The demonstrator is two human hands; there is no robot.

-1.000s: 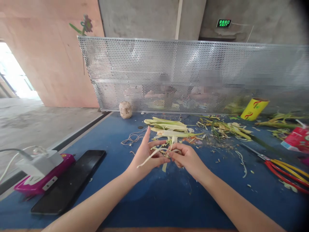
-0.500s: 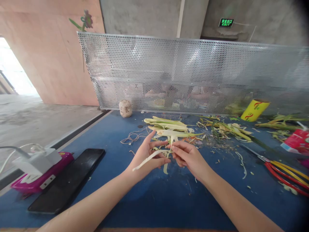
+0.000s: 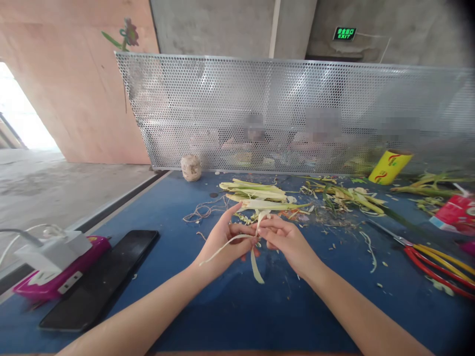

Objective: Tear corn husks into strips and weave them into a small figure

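Pale leaf strips cross between my two hands above the blue table. My left hand pinches them between thumb and fingers, with its index finger raised; one thin strip trails over its thumb toward the wrist. The fingertips of my right hand are closed on the same strips at their crossing, touching the left fingertips. One strip end hangs below the hands and another stands up above them. Just beyond lies a pile of pale green stalk pieces. The exact crossing is partly hidden by my fingers.
At left are a black phone and a purple power strip with a white charger. Scissors with red handles, a red drink carton and a yellow roll stand or lie at right. A perforated metal screen borders the back.
My hands have drawn slightly closer together. The hanging strip now reaches lower, and the strip over my left thumb looks thinner, turned more edge-on. The view has shifted slightly.
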